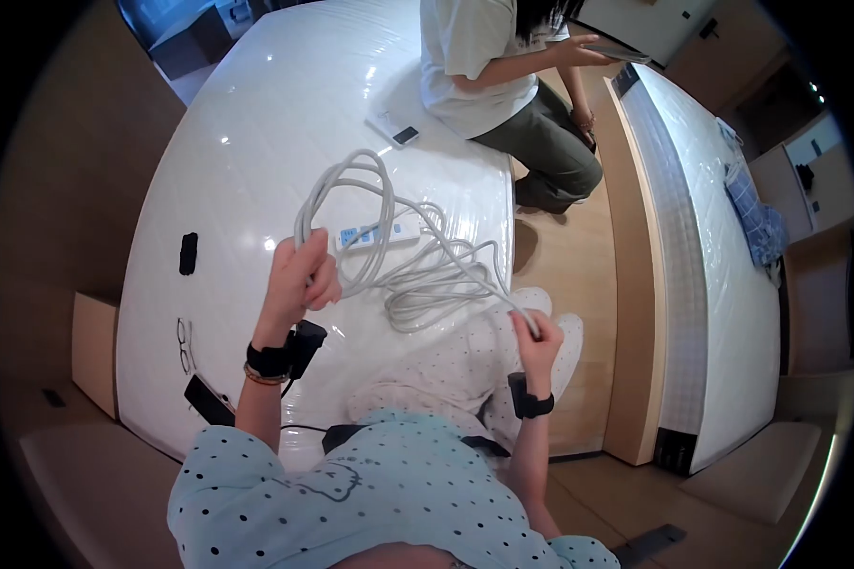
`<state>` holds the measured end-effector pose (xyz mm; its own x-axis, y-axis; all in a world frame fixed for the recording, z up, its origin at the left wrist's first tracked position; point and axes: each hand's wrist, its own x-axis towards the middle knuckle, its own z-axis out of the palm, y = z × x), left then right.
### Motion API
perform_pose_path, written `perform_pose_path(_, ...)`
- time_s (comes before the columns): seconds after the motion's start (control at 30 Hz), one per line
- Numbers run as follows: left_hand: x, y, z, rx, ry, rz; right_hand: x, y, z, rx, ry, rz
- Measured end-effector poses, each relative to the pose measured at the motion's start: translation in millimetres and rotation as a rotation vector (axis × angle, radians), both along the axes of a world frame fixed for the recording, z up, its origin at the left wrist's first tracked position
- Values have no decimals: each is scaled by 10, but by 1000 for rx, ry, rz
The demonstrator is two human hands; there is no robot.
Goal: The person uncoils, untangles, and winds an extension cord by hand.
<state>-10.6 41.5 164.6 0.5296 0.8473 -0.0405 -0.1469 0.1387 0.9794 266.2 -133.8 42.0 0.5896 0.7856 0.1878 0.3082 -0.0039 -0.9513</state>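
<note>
My left hand [306, 272] is closed around several loops of a light grey power cord [381, 163], which rise above the fist. Farther right, my right hand [537, 334] pinches a stretch of the same cord, and this part runs slantwise back to the left. Between the hands, more of the cord lies in loose coils on the plastic-covered mattress [256, 152]. A white power strip with blue sockets [359, 236] rests on the mattress behind the held loops, which partly hide it.
A black object [189, 254], glasses [182, 343] and a dark phone-like slab [209, 400] lie at the left. Near a white box [392, 127], another person [470, 66] sits on the mattress edge holding a tablet or phone. A second mattress [712, 237] stands across the wooden floor.
</note>
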Motion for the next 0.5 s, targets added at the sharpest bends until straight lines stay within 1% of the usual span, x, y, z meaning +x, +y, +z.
perform_pose_path(0.03,47,4,-33,42,42,36,-42,-21,33,-70,-131,87)
perform_pose_path(0.13,212,-43,-188,157,149,141,-256,41,273,15,-147,226)
perform_pose_path(0.3,597,-292,-448,335,292,242,-533,174,501,103,-360,386)
perform_pose_path(0.4,810,-476,-481,218,156,137,-646,238,593,99,-459,462)
perform_pose_path(0.43,814,-483,-544,191,166,115,-644,242,611,82,-491,490)
perform_pose_path(0.5,802,-450,-638,355,220,126,-619,251,667,53,-488,485)
